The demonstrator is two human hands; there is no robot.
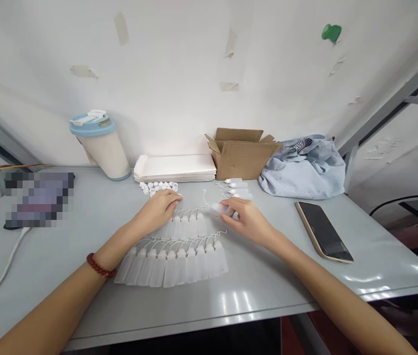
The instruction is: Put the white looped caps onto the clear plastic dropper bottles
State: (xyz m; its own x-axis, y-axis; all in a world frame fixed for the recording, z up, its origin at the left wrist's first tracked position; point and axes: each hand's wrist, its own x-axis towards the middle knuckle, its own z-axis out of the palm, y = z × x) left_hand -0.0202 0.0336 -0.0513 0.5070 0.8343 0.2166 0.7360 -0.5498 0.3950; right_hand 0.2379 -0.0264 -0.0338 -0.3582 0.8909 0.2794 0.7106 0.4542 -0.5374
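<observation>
Right hand (248,218) pinching a translucent squeeze bottle (215,208) in front of the cardboard box (240,161), I rest my left hand (157,211) left of the box, and cannot tell whether it grips anything. Nearest, a long row of bottles (181,268) and a shorter row (184,228) beyond look done; loose white caps (162,186) and a few bottles (238,191) just before the box seem left.

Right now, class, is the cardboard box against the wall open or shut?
Open: the cardboard box has its top flaps raised and splayed outward. Whether anything lies inside cannot be told from this view.
</observation>
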